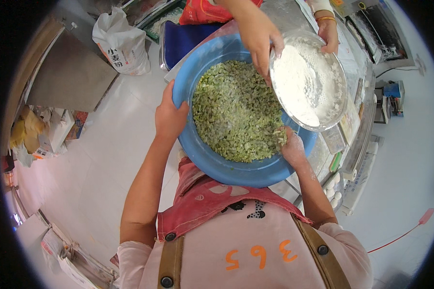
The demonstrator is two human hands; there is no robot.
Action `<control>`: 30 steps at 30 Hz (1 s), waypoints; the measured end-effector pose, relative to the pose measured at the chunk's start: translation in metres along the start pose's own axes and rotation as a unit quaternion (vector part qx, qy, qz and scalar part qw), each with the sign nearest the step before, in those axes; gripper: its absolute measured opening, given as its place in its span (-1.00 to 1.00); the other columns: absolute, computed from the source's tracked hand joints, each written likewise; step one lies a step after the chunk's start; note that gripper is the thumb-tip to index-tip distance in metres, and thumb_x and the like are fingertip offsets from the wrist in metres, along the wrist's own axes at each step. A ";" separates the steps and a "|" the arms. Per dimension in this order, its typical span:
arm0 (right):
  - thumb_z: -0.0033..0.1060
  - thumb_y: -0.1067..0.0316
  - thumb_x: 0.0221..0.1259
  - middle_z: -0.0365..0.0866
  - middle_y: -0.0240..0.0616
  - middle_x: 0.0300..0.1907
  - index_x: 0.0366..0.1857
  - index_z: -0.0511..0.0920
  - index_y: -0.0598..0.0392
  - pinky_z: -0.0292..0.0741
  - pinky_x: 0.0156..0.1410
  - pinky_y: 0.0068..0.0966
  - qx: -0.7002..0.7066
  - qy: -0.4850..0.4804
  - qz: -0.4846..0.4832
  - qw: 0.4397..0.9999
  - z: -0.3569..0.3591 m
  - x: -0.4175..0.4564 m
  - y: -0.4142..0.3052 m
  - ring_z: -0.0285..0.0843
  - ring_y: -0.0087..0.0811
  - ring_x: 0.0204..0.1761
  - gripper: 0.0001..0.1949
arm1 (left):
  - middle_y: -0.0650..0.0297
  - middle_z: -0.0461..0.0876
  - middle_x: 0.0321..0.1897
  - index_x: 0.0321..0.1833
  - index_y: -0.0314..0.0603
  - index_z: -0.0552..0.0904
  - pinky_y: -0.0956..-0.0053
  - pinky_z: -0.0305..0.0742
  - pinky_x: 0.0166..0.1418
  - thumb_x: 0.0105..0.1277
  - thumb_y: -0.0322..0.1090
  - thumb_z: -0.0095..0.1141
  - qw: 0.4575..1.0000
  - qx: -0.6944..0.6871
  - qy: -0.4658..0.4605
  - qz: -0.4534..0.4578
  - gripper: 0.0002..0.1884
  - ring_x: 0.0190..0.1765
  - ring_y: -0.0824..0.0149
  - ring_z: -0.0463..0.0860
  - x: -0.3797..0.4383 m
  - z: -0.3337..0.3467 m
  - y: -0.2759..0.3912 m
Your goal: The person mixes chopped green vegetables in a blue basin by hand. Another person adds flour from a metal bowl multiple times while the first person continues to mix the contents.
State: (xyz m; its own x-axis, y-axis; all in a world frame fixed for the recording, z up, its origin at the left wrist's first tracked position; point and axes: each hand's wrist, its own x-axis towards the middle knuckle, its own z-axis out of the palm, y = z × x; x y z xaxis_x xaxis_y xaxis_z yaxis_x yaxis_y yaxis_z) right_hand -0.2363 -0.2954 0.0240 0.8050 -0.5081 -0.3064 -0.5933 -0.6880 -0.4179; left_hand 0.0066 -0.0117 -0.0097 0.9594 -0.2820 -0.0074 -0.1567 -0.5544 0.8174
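A wide blue plastic basin (238,177) stands in front of me, holding a mass of finely chopped green vegetable (235,119) dusted with white powder. My left hand (171,117) grips the basin's left rim, thumb on the inside. At the right side of the basin, my right hand (293,146) has curled fingers around a little of the chopped greens, and white powder coats its skin. Above the basin's right edge is a round metal bowl (341,97) of white flour (298,79), tilted. Another person's hands (258,39) hold that bowl from both sides.
A white flour sack (121,43) stands on the floor at upper left, near a dark blue tray (188,39) and a red bag (206,12). Several eggs (334,191) lie at right by the counter. A red fly swatter (425,216) is at far right.
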 end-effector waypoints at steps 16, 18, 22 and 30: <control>0.28 -0.05 0.32 0.71 0.18 -0.22 -0.11 0.66 0.11 0.56 -0.01 0.00 0.000 0.091 0.031 0.995 0.025 -0.020 -0.013 0.67 0.19 -0.09 -0.61 | -0.12 0.70 0.10 0.56 -0.03 0.25 0.08 0.58 0.16 0.27 -0.34 0.16 0.999 -0.004 -0.023 -0.022 -0.26 0.06 -0.15 0.72 -0.001 -0.002 0.000; 0.35 -0.13 0.25 0.70 0.21 -0.15 -0.01 0.66 0.08 0.58 0.03 -0.02 0.023 0.062 0.045 0.997 0.022 -0.024 -0.016 0.67 0.18 -0.06 -0.52 | -0.12 0.70 0.09 0.56 -0.01 0.26 0.08 0.58 0.16 0.27 -0.33 0.16 0.999 -0.008 -0.034 -0.033 -0.26 0.06 -0.15 0.72 -0.002 -0.004 0.003; 0.47 -0.20 0.07 0.58 0.24 0.18 0.23 0.59 0.00 0.47 0.35 -0.07 -0.081 0.072 -0.104 0.989 0.027 -0.035 -0.013 0.53 0.14 0.27 -0.31 | -0.12 0.70 0.07 0.56 0.00 0.25 0.06 0.57 0.16 0.27 -0.31 0.15 0.999 -0.004 -0.040 -0.032 -0.25 0.06 -0.16 0.72 -0.003 -0.006 0.007; 0.43 -0.01 0.18 0.65 0.14 0.11 0.15 0.62 0.07 0.50 0.32 -0.14 -0.017 0.151 -0.004 0.988 0.037 -0.030 -0.017 0.58 0.12 0.19 -0.48 | -0.16 0.71 0.04 0.56 -0.06 0.22 0.03 0.57 0.14 0.25 -0.31 0.13 0.999 -0.007 -0.035 0.020 -0.24 0.03 -0.19 0.71 -0.002 -0.004 0.003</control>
State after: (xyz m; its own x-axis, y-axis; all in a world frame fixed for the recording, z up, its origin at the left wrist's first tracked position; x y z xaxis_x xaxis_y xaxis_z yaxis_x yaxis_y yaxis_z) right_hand -0.2503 -0.2494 0.0083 0.7761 -0.6298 -0.0318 -0.5902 -0.7077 -0.3883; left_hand 0.0048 -0.0098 -0.0055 0.9333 -0.3589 -0.0142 -0.1915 -0.5305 0.8258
